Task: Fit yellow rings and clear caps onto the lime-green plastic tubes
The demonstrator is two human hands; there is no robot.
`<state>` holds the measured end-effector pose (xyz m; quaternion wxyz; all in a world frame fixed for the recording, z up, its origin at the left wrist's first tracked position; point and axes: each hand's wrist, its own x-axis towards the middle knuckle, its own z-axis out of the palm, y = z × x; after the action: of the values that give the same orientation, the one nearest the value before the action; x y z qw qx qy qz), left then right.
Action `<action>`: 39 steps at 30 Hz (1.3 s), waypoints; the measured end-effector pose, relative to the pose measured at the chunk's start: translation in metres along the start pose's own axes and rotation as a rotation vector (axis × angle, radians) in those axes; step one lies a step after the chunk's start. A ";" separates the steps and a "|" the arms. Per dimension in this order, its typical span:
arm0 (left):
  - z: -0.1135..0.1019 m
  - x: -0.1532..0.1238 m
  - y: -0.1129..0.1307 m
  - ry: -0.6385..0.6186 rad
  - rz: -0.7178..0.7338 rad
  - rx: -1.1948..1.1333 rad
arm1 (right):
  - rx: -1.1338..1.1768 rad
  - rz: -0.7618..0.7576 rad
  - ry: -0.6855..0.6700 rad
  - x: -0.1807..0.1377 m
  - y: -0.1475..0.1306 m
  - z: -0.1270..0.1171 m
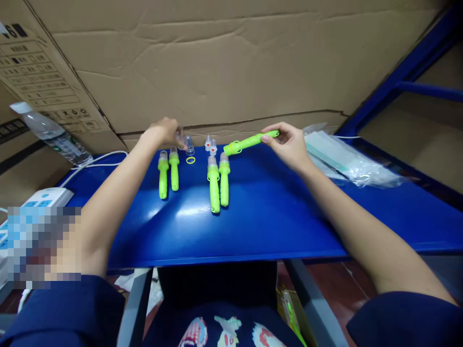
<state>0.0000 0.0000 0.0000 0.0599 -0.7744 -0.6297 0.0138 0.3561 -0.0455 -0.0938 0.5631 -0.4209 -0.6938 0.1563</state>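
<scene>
My right hand (287,144) pinches the tail end of a lime-green torch-shaped handle (249,142), tilted above the table with its wide threaded end to the left. A yellow-green ring sits round that end. At the back of the table, my left hand (166,132) has its fingers curled, partly hidden, at a clear plastic cap (190,144); the thumb touches its side. Just in front lies a loose yellow-green ring (190,160). Two small clear-and-white pieces with red dots (210,144) stand between the hands. Capped green torches lie in two pairs, one left (163,176) and one central (214,188).
The blue table (275,217) backs onto a large cardboard sheet (217,62). On the left are a water bottle (54,137), white cable and a power strip (47,200). Clear plastic bags (354,159) lie at right, beside a blue metal frame (383,91).
</scene>
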 end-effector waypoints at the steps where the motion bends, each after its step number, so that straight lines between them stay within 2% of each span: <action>1: 0.006 0.001 -0.001 -0.036 -0.016 0.010 | 0.002 0.003 0.002 0.000 0.000 0.001; 4: 0.022 0.002 0.004 -0.078 -0.033 0.041 | 0.012 0.006 0.007 -0.002 -0.001 0.003; 9: 0.040 -0.001 0.019 -0.072 -0.063 0.107 | 0.010 0.003 0.001 -0.003 -0.002 0.003; 13: 0.045 -0.004 0.020 0.000 -0.065 0.056 | 0.014 0.016 -0.018 -0.006 -0.001 0.006; 16: 0.044 -0.008 0.020 0.003 -0.094 -0.005 | 0.066 0.039 -0.041 -0.010 -0.005 0.012; 19: 0.042 -0.021 0.026 0.050 -0.136 -0.072 | 0.147 0.087 -0.062 -0.015 -0.012 0.021; 21: 0.042 -0.036 0.036 0.190 -0.083 -0.147 | 0.198 0.124 -0.061 -0.019 -0.017 0.028; 23: 0.043 -0.053 0.050 0.383 0.104 -0.304 | 0.242 0.163 -0.046 -0.023 -0.022 0.036; 24: 0.044 -0.061 0.056 0.409 0.177 -0.408 | 0.265 0.185 -0.035 -0.025 -0.024 0.040; 28: 0.053 -0.078 0.073 0.280 0.328 -0.652 | 0.370 0.308 -0.002 -0.029 -0.027 0.051; 31: 0.058 -0.079 0.072 0.290 0.364 -0.727 | 0.413 0.366 -0.047 -0.029 -0.028 0.050; 35: 0.059 -0.080 0.066 0.294 0.404 -0.712 | 0.406 0.358 -0.121 -0.027 -0.030 0.046; 39: 0.058 -0.083 0.063 0.276 0.428 -0.676 | 0.425 0.385 -0.121 -0.026 -0.032 0.047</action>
<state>0.0385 -0.0888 -0.0691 -0.1180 -0.8583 -0.4099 -0.2853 0.3006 -0.0728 -0.1031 0.5564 -0.4071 -0.5852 0.4269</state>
